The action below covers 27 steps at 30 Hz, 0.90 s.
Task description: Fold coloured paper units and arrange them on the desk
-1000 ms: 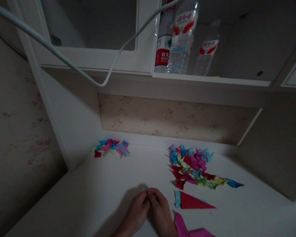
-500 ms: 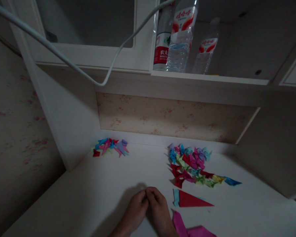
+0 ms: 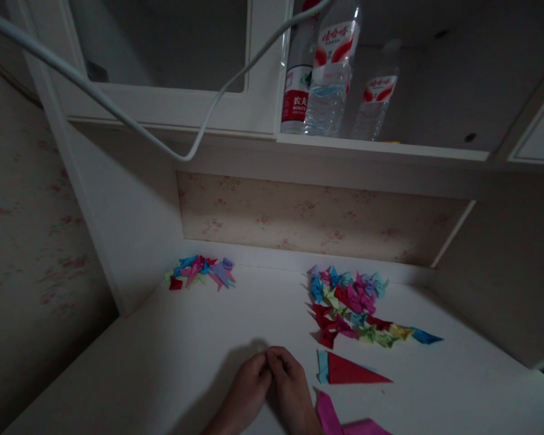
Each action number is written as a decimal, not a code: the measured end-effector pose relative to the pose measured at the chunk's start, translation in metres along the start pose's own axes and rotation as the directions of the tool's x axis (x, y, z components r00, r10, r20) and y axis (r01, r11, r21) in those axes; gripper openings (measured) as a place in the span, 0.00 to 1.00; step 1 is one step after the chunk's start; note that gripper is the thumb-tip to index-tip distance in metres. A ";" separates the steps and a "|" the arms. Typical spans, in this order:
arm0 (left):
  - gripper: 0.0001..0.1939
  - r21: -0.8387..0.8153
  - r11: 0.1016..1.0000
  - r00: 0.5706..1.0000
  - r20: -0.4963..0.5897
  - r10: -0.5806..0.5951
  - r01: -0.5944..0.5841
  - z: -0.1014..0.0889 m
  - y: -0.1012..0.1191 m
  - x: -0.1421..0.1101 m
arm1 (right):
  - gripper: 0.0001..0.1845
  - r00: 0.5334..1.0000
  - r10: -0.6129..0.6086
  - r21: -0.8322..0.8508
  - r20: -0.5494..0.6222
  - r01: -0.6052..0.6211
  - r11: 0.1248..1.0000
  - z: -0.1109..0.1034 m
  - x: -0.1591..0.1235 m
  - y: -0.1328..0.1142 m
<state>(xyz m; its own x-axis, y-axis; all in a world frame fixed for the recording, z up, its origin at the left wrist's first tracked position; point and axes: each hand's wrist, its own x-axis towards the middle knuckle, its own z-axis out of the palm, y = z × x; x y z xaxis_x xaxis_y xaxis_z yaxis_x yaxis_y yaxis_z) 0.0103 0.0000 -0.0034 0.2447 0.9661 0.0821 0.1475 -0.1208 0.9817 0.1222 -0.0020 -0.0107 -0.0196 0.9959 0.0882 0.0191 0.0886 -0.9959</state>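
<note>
Fingers [image 3: 257, 362] of the left hand [image 3: 246, 389] and right hand [image 3: 292, 385] were curled in, their tips drawn together above the white table [image 3: 226, 320]; whether they pinched anything between them, I could not tell, as the hands' own backs hid it. Pink paper [image 3: 330, 417], folded, lay just right of the right wrist, cut off by the bottom edge of the view; whether the two touched was unclear. Red paper [image 3: 353, 370], a long triangle pointing right, lay beyond it, to the right of the fingertips and apart from them, over pale blue paper [image 3: 323, 367] that showed at its wide end. Farther back sat the right pile [image 3: 356, 299] of small folded papers in many colours, with the smaller left pile [image 3: 193, 275] well apart at the far left.

On the shelf [image 3: 381, 147] above, the left bottle [image 3: 294, 96] read 农夫 over NONGFU on a red band. The middle bottle [image 3: 330, 75] and right bottle [image 3: 375, 96] both bore 娃哈哈 in red on white; smaller print was too fine to read
</note>
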 end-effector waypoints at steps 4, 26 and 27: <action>0.18 -0.011 1.000 1.000 0.005 0.002 -0.002 0.000 0.000 0.002 | 0.14 1.000 -0.016 -0.023 0.001 0.016 1.000 -0.001 0.000 0.000; 0.17 0.004 1.000 1.000 0.013 -0.012 0.012 -0.001 0.005 0.000 | 0.16 1.000 -0.003 0.028 -0.014 0.003 1.000 0.000 -0.001 -0.002; 0.17 0.007 1.000 1.000 0.014 -0.009 0.009 -0.001 0.004 0.001 | 0.15 1.000 -0.003 0.028 -0.013 0.003 1.000 0.000 0.000 -0.002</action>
<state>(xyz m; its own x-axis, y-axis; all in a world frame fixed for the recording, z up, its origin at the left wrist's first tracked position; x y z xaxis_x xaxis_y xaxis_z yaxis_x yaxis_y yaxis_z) 0.0103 0.0004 0.0006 0.2563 0.9640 0.0706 0.1561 -0.1133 0.9812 0.1221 -0.0027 -0.0090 -0.0064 0.9958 0.0915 -0.0087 0.0915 -0.9958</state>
